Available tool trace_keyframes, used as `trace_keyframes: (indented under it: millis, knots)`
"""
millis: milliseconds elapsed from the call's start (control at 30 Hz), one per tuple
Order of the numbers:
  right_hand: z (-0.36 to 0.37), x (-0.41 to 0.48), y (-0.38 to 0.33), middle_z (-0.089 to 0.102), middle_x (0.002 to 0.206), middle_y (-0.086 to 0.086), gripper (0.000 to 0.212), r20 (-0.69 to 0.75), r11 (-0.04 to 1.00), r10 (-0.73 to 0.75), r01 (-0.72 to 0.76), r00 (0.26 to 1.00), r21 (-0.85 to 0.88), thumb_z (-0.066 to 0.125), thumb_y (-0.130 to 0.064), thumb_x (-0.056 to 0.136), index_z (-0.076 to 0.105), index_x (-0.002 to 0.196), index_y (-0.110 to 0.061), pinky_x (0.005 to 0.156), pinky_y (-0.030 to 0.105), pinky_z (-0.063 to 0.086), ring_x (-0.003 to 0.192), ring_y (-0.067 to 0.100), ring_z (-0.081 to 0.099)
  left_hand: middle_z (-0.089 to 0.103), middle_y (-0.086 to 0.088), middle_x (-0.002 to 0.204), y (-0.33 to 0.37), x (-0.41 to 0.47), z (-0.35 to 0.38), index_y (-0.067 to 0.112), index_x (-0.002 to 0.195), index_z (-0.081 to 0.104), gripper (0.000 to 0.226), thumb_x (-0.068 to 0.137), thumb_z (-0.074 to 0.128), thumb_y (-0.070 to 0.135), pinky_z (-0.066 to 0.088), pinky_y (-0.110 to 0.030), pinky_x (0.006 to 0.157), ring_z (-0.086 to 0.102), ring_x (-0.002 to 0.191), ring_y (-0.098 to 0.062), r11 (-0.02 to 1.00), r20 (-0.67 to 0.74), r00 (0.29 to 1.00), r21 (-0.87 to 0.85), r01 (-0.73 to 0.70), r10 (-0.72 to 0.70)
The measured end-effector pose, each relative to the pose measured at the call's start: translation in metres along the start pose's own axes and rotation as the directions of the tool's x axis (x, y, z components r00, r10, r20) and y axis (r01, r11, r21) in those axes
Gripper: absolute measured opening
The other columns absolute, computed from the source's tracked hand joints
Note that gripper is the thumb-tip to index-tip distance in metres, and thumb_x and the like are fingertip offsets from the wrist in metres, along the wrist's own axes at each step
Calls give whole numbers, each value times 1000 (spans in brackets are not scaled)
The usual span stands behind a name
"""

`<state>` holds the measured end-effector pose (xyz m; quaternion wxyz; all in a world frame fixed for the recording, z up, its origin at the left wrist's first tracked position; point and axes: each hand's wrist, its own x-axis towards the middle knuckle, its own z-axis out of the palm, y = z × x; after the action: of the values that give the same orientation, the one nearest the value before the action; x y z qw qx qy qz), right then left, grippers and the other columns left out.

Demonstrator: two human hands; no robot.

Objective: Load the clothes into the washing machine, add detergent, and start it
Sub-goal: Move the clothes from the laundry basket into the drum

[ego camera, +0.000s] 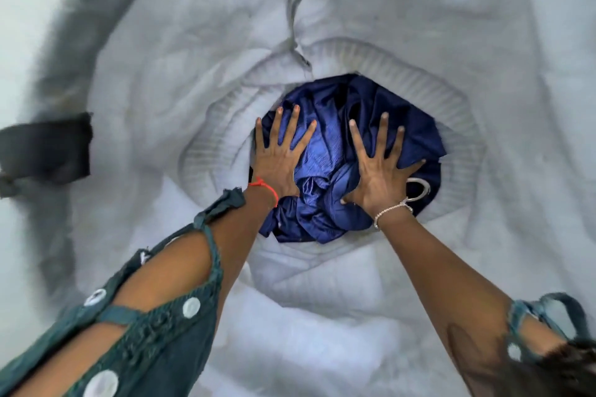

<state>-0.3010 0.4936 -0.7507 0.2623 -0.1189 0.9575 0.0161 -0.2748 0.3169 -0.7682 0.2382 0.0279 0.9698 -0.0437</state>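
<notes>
I look straight down into the white tub of a top-loading washing machine. A crumpled dark blue cloth fills the bottom of the tub. My left hand lies flat on its left side, fingers spread wide. My right hand presses flat on its right side, fingers also spread. Neither hand grips the fabric. A white ring shows on the cloth beside my right wrist. Whatever lies under the blue cloth is hidden.
The ribbed white inner rim circles the cloth closely. A grey band rims the tub's mouth at left, with a dark block on it. A grey strip runs down the far wall.
</notes>
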Motion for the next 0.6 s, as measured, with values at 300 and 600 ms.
trace_keyframes:
  millis: [300,600]
  knots:
    - [33,12,-5,-23,153,10,123,-18,997,-61,61,998,54,76,-13,68,-18,141,-40,90,73,31,140,41,5,-15,-22,154,9,15,37,17,145,-19,124,69,74,48,-3,-62,109,-15,139,-47,991,-56,996,-111,-74,69]
    - [34,9,-1,1,157,11,99,-120,993,-119,121,986,11,46,12,85,-18,139,-41,68,51,56,133,42,32,-8,-18,156,17,11,29,14,147,-10,69,93,25,-9,16,-55,112,-6,141,-44,992,-95,989,-32,-120,117]
